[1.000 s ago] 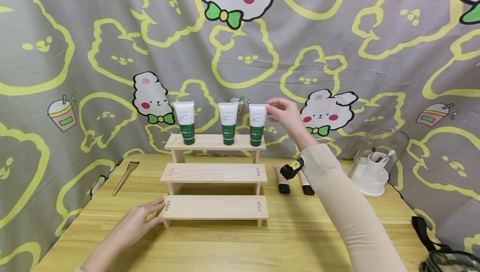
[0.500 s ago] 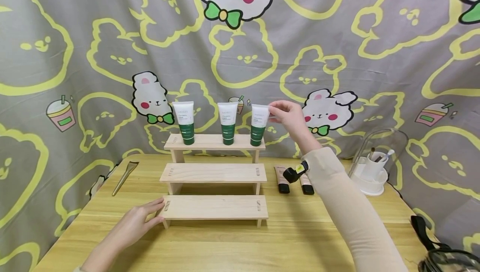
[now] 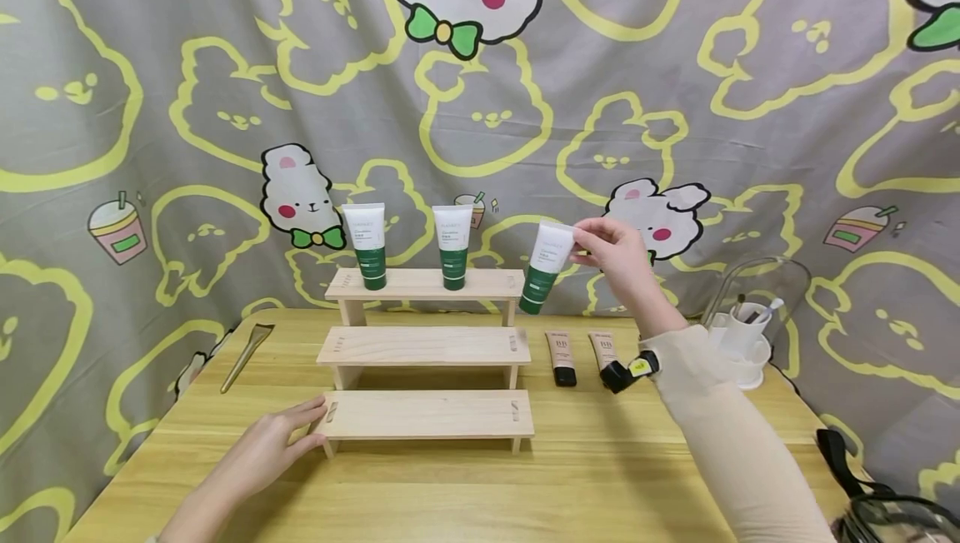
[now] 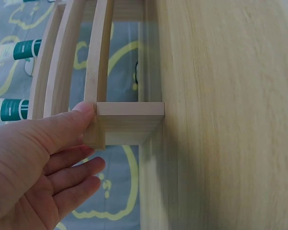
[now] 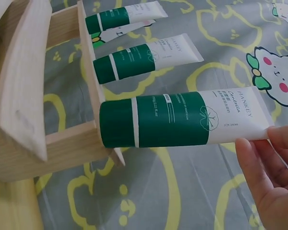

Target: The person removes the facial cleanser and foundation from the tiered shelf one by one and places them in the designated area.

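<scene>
The right hand (image 3: 618,258) pinches the tilted HANKEY Centella tube (image 3: 546,268) by its white crimped end, just beyond the right end of the wooden top tier (image 3: 408,281). A slack pinch could drop it; a leftward swing could topple the adjacent upright tube (image 3: 453,247). The left hand (image 3: 264,449) touches the bottom tier (image 3: 427,415); contact is partly hidden, so clamping cannot be confirmed.

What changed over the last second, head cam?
The right grip carried the rightmost green-and-white tube off the top step, rightward and slightly down; the tube went from upright to tilted, top leaning right. That pinch was already there; nothing let go.

Same: the other two tubes upright up top, left grip at the bottom step's left end.
</scene>
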### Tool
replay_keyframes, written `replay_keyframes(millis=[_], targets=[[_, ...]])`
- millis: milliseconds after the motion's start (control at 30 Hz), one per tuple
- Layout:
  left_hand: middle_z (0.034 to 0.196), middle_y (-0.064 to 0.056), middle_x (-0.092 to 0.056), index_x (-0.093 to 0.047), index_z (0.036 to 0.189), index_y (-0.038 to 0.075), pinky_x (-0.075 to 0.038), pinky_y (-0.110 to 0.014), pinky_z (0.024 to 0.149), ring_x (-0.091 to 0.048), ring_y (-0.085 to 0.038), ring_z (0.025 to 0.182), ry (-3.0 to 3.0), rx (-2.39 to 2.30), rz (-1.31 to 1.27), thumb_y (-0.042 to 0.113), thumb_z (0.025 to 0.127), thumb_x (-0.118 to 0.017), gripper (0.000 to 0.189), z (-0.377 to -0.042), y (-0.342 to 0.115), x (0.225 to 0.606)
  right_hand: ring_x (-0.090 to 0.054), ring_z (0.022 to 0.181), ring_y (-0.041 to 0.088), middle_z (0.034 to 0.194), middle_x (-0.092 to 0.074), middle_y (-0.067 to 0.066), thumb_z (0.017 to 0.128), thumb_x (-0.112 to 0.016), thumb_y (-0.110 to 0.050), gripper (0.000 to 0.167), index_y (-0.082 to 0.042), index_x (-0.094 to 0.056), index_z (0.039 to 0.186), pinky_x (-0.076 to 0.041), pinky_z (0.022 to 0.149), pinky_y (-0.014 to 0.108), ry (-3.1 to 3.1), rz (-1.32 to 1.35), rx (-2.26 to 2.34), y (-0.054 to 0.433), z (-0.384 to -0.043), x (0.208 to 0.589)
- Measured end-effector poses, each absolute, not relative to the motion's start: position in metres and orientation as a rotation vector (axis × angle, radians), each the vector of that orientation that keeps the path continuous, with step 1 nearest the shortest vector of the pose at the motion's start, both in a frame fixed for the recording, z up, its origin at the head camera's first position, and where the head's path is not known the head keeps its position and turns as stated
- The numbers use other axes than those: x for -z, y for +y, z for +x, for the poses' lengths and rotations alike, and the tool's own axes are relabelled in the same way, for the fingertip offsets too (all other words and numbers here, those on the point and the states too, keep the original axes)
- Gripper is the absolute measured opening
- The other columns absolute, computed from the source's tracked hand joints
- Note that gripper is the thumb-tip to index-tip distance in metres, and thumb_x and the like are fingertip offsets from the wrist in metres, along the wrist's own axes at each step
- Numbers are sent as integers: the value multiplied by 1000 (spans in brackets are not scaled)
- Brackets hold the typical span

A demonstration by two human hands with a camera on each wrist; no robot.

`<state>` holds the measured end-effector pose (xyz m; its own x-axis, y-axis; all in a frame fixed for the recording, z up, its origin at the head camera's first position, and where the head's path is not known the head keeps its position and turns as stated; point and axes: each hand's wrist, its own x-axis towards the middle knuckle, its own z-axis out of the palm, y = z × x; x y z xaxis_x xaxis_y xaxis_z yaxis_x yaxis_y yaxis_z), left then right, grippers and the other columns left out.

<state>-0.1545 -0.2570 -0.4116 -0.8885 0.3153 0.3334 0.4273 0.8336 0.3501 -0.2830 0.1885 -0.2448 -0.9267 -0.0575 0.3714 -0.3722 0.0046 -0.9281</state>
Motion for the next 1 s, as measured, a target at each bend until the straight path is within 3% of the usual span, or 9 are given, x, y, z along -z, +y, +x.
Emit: replay_keyframes(millis=[533, 800, 1000], targets=[[124, -16, -55, -63, 113, -3, -45, -50, 87, -57, -35, 105, -2758, 620, -572, 21, 81, -70, 41, -154, -258, 411, -62, 77, 16, 88, -60, 10, 92, -57, -12, 28, 12, -52, 106, -55, 74, 35, -2353, 386, -1935, 227, -261, 309], [122, -16, -57, -64, 112, -3, -46, -49, 86, -57, -34, 104, -2731, 611, -584, 19, 80, -72, 40, -155, -258, 413, -60, 72, 16, 83, -59, 11, 92, -55, -7, 24, 15, -52, 102, -56, 71, 37, -2502, 398, -2016, 242, -256, 353], [122, -16, -56, -64, 113, -3, -45, -49, 87, -57, -34, 105, -2727, 619, -586, 19, 80, -71, 40, -155, -258, 413, -59, 71, 16, 80, -59, 9, 91, -54, -4, 16, 10, -53, 98, -56, 67, 31, -2582, 422, -2191, 250, -250, 383]])
